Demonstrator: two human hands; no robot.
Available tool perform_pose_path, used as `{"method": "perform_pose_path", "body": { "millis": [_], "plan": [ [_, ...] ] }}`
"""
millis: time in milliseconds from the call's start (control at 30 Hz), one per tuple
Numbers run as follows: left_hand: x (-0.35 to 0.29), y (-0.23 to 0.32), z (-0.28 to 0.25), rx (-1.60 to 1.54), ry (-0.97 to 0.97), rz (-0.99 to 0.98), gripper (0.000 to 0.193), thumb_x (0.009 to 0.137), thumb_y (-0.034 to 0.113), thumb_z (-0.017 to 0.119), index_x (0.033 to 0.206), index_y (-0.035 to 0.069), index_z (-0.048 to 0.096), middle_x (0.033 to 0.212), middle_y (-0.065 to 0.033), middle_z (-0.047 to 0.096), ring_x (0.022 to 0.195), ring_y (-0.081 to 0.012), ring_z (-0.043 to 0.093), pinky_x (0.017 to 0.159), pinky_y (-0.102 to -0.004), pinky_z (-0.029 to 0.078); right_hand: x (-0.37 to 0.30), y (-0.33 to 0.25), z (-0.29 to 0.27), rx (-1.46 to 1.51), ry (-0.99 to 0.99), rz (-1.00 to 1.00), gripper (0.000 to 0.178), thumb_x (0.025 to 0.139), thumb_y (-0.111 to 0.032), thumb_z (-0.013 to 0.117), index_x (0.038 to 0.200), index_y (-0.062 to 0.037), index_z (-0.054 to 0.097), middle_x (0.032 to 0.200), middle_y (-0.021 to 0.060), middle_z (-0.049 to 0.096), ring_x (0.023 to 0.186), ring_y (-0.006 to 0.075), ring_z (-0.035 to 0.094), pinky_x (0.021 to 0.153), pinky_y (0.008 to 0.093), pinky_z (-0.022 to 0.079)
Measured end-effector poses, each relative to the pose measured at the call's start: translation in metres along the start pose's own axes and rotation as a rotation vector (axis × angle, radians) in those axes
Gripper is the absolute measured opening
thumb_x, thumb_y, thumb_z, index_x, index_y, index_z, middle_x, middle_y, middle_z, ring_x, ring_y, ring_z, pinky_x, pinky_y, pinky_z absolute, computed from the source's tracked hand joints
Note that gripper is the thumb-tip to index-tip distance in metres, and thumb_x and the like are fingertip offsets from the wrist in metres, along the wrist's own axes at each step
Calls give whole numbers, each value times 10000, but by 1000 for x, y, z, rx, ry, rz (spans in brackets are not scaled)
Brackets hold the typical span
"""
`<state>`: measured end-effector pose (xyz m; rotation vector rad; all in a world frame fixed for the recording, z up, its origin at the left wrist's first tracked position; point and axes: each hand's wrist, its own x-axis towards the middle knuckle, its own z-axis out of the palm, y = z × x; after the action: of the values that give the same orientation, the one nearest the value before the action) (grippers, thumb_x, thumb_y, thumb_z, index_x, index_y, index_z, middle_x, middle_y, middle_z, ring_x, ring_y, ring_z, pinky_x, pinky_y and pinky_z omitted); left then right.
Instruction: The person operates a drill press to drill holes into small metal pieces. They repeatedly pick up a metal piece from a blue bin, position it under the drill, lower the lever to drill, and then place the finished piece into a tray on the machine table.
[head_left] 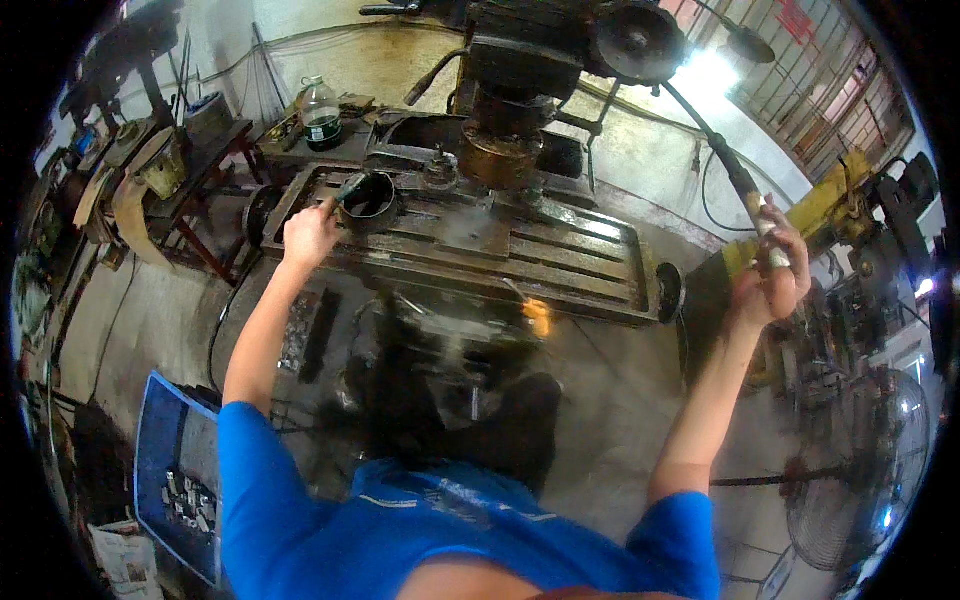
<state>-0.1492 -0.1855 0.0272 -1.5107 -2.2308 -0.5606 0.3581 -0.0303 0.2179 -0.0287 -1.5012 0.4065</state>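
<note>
My left hand (pixel 312 238) is closed round a short dark-greenish brush (pixel 350 186). Its far end reaches the rim of a round, dark can (pixel 384 213) standing at the left of the machine's slotted table (pixel 590 258). My right hand (pixel 772 275) is raised at the right, its fingers wrapped round the pale grip of a long lever (pixel 738 176) that slants down from the machine head. Between the hands, the machine's spindle (pixel 500 155) stands over the table. What lies right under the spindle is too blurred to make out.
At the table's right end sits a handwheel (pixel 671 292), and an orange-handled tool (pixel 536 318) is at its front edge. A blue bin (pixel 150 470) with metal pieces stands lower left. A bottle of dark liquid (pixel 320 118) stands behind left; a fan (pixel 850 490) is lower right.
</note>
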Motion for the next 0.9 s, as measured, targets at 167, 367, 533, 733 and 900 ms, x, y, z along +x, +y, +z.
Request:
{"method": "perform_pose_path", "body": {
  "millis": [167, 367, 533, 733, 900],
  "plan": [
    [-12, 45, -23, -1009, -239, -461, 262, 848, 179, 553, 1011, -20, 599, 614, -18, 555, 515, -69, 494, 417, -246, 400, -4, -4, 7, 25, 70, -5, 346, 661, -278, 585, 771, 49, 579, 756, 153, 563, 902, 334, 558, 955, 531, 312],
    [15, 108, 26, -1002, -309, -287, 201, 810, 131, 550, 903, -35, 615, 580, -77, 565, 490, -122, 497, 470, -295, 392, -13, -3, 4, 41, 53, 15, 251, 643, -217, 543, 707, 25, 549, 729, 127, 553, 826, 284, 554, 975, 552, 279],
    [38, 132, 73, -880, -67, -139, 199, 776, 138, 567, 877, -24, 624, 678, -188, 601, 611, -251, 595, 577, -333, 437, -12, -2, 8, 54, 61, 19, 212, 576, -142, 451, 684, 19, 537, 726, 124, 557, 818, 277, 557, 987, 558, 266],
    [39, 133, 71, -901, -202, -161, 254, 758, 153, 589, 939, -23, 622, 754, -226, 611, 744, -300, 628, 662, -334, 462, -19, -2, 9, 35, 85, 17, 244, 681, -242, 557, 667, 0, 526, 653, 71, 510, 804, 265, 538, 988, 572, 249],
    [40, 128, 53, -883, -278, -154, 286, 758, 146, 586, 953, -63, 602, 742, -225, 616, 688, -253, 623, 639, -328, 460, -27, 4, 4, 50, 47, 19, 235, 684, -243, 567, 656, -12, 527, 637, 56, 493, 804, 264, 527, 993, 580, 229]
  ]
}}
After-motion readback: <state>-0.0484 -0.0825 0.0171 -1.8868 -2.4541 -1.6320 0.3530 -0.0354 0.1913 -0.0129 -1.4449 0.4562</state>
